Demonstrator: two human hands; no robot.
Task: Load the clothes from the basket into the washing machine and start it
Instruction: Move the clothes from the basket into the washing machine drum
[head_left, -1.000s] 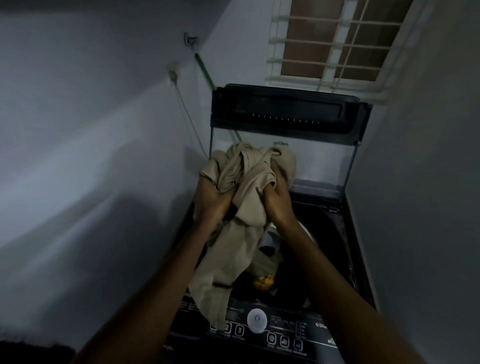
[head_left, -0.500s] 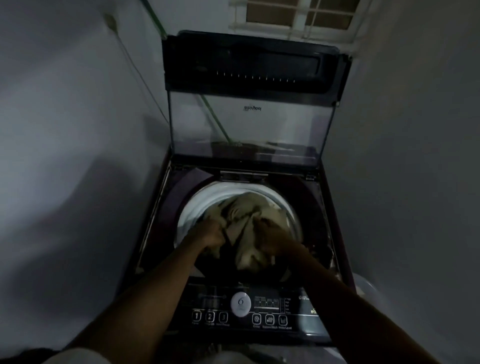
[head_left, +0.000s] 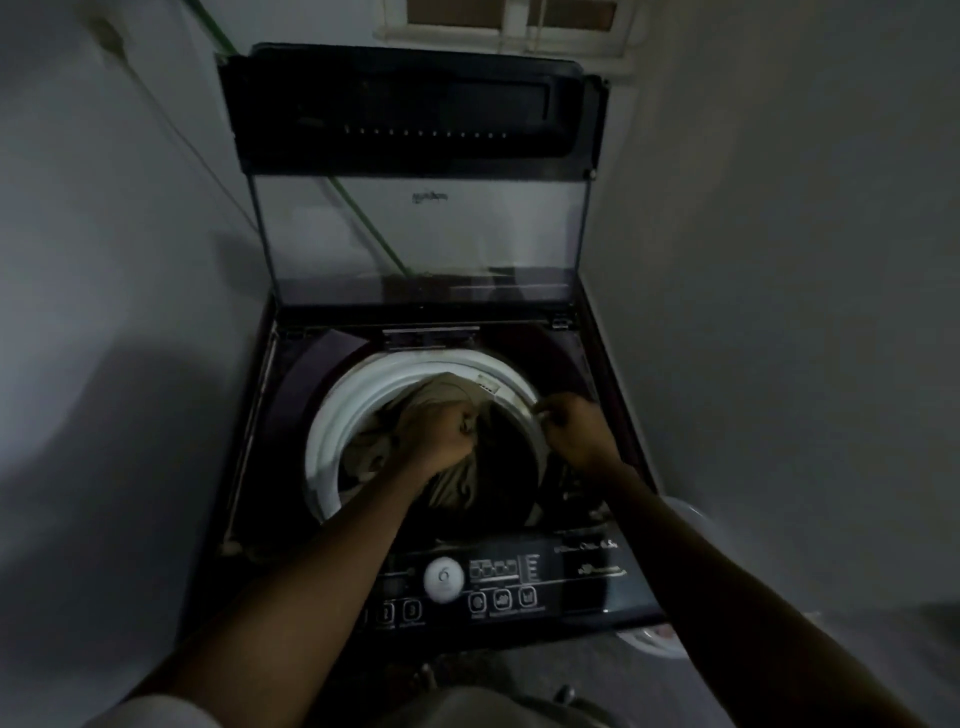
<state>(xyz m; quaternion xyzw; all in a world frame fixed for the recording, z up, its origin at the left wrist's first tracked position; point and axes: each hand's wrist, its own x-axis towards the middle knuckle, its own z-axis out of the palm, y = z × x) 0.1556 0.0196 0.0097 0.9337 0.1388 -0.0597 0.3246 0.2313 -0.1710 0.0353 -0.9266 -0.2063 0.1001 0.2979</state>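
The top-loading washing machine (head_left: 597, 395) stands with its glass lid (head_left: 415, 244) raised. A beige garment (head_left: 447, 397) lies inside the white-rimmed drum (head_left: 332, 431), on top of darker clothes. My left hand (head_left: 444, 439) is down in the drum, fingers curled into the beige cloth. My right hand (head_left: 579, 431) hovers over the drum's right rim with loosely curled fingers and nothing in it. At the machine's right side a white basket (head_left: 657, 642) peeks out, mostly hidden by the machine and my right arm.
The control panel (head_left: 498, 577) with a round white dial (head_left: 443, 579) and several buttons runs along the machine's near edge. Grey walls close in on both sides. A green hose (head_left: 363, 218) shows behind the lid, and a window (head_left: 509, 21) above it.
Both hands carried the beige garment from above the machine down into the drum. My right hand has let go of it and moved right, to the drum's rim.
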